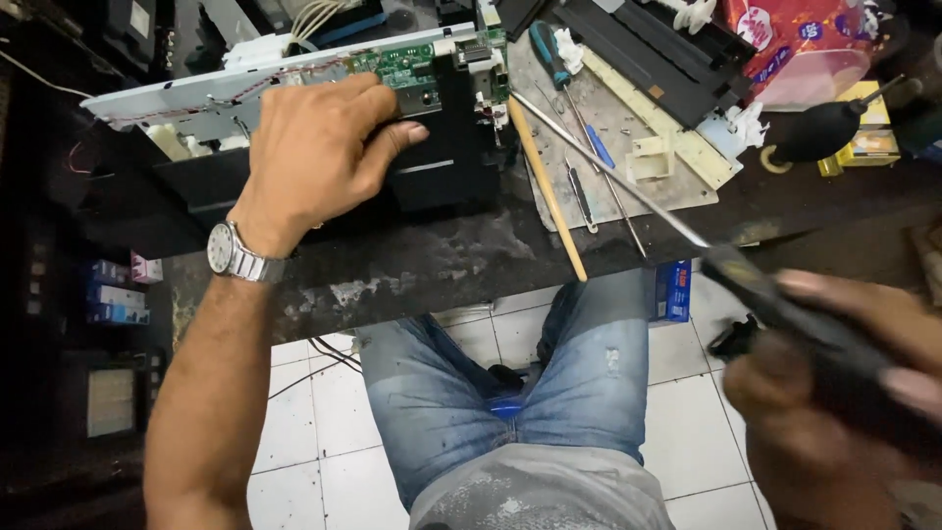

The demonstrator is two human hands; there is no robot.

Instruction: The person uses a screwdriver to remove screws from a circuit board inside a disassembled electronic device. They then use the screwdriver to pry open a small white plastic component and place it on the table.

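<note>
Printer parts (324,128), a black housing with a pale metal frame and a green circuit board (412,64) on top, sit at the back left of the workbench (432,260), tilted so the frame slopes up toward the right. The left hand (319,147) lies on top of the black housing, palm down, fingers curled over its upper edge just below the circuit board, pressing on it rather than wrapped around it. A silver wristwatch (231,250) is on that wrist, which hangs over the front edge of the bench.

Right of the housing, a wooden stick (547,191) lies across a grey metal plate (628,167), its lower end reaching past the bench's front edge. On the plate are a screwdriver with a teal and black handle (548,51), a thin metal rod (613,196), and a cream plastic bracket (650,157). A long cream strip (677,123) and black plastic rails (648,49) lie toward the back right, with a red printed bag (800,44) and a black rubber air blower (824,130) near the right edge.

Below the bench's front edge on the right, the right hand (834,393) is closed around the dark handle of a long screwdriver (746,280), blurred, whose slim shaft angles up to the left over the plate toward the housing. Between the arms are blue jeans (510,383) above a white tiled floor (304,442).
</note>
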